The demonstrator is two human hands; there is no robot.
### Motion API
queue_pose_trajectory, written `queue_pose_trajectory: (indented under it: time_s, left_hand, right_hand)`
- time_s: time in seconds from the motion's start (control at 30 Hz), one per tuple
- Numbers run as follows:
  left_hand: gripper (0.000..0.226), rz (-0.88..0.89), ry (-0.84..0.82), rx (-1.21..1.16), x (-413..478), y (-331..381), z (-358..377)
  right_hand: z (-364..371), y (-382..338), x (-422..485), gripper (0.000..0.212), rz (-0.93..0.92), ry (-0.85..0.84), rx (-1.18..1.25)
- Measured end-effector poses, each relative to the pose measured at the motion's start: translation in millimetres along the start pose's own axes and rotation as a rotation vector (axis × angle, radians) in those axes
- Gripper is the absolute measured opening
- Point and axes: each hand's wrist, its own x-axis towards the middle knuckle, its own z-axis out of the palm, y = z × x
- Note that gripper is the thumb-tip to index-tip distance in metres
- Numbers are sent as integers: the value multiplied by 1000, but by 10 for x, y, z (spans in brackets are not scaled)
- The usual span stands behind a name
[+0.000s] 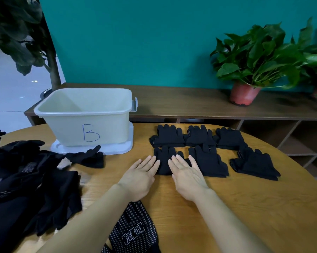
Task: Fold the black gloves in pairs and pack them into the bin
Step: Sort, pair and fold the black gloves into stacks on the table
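Note:
Several folded pairs of black gloves lie in two rows on the round wooden table. Both my hands lie flat with straight fingers on the nearest folded pair: my left hand on its left edge, my right hand on its right side. Other folded pairs sit beside it and further right, with three more behind. The cream bin marked "B" stands at the back left, its visible inside bare. A pile of loose black gloves covers the table's left side.
A single loose glove lies in front of the bin. A dotted glove with a printed label lies under my left forearm. The bin stands on a white lid. A low wooden shelf with a potted plant runs behind the table.

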Motion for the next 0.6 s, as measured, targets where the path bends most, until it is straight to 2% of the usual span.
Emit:
queue_pose_trajectory:
  time_s: [0.27,0.3,0.37,0.43,0.6]
  left_hand:
    - [57,-71,111,-44,-710,-85,-158]
    - [61,-84,118,-26,-829,-114,-176]
    - [83,-101,143,-11,-1075,-193,-208]
    - [91,-129,155,-13,-1313,-299,-218]
    - [82,-185,307,19,-1799,-708,-244]
  right_hand:
    - [-211,-414,-261,50,-52,61,36]
    - [-235,-502,-279,49,-68,66,43]
    - [-285,-689,-299,49,-104,73,57]
    - [-327,-891,-310,48,-143,81,57]
    - [-352,-1367,-226,39,-225,118,95]
